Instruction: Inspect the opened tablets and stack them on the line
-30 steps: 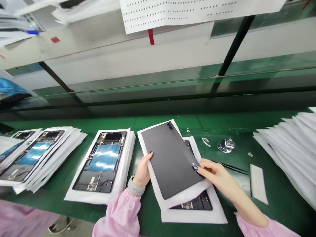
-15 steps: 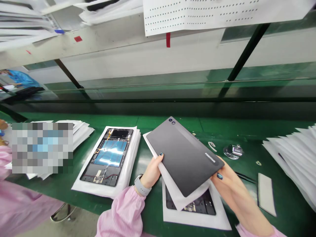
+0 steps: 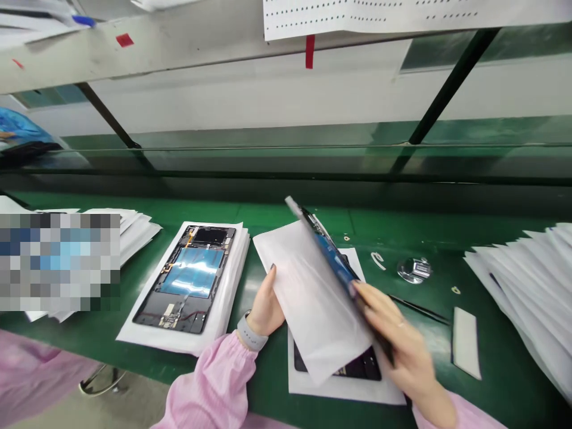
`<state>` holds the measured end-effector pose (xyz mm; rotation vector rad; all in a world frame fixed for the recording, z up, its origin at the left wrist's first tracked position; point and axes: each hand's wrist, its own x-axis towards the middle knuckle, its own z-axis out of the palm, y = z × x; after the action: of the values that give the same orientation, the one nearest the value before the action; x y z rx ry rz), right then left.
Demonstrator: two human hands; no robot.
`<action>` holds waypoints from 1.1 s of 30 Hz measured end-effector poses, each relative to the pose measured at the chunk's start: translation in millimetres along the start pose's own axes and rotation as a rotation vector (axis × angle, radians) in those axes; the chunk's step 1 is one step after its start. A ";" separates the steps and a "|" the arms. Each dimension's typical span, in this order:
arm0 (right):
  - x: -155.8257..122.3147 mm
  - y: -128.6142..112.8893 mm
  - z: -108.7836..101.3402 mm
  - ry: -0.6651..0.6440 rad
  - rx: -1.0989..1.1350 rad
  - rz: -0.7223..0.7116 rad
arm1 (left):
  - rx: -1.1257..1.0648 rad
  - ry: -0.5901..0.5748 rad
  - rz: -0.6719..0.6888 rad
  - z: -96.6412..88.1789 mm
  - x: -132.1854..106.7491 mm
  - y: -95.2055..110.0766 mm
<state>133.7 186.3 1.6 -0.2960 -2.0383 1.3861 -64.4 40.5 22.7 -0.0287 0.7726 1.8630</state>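
Tablet [image 3: 333, 257] now turned edge-on, right hand [image 3: 402, 336] clamped on it; left hand [image 3: 266, 307] gripping newly bared white sheet [image 3: 313, 292]

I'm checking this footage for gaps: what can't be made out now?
Head view:
Tilted thin dark tablet: nearly edge-on, details blurred.
Lower flat black tablet: mostly covered by white rectangular paper sheet.
Hanging white paper with dark dots: top cut off by frame edge.
Far-left white paper stack: partly pixelated.

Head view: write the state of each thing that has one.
Raised tablet: steeply tilted
White sheet: partly covering lower tablet
Lower tablet: partly hidden
Left tablet: flat, internals exposed
Tweezers: unheld
Right-hand stack: fanned
Left hand: holding white sheet
Right hand: gripping raised tablet
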 end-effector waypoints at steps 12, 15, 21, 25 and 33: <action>8.0 -20.1 19.5 -0.354 -0.591 -0.470 | 0.014 0.186 -0.076 0.6 -3.9 3.3; 9.3 -18.0 10.8 -0.129 -0.401 -0.355 | 0.017 0.254 -0.051 1.0 -4.4 6.3; 17.9 -2.9 -0.5 0.172 0.124 0.377 | 0.010 0.337 -0.060 6.9 -7.9 11.9; 25.2 -14.6 -3.1 -0.079 0.454 0.688 | 0.030 0.406 -0.071 12.4 -10.1 15.2; 29.8 -19.0 -2.5 -0.047 0.332 0.555 | 0.063 0.350 -0.058 10.8 -6.7 13.5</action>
<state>115.7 195.6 30.5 -0.7237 -1.7881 2.0485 -69.3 37.6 40.3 -0.3413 1.0582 1.7994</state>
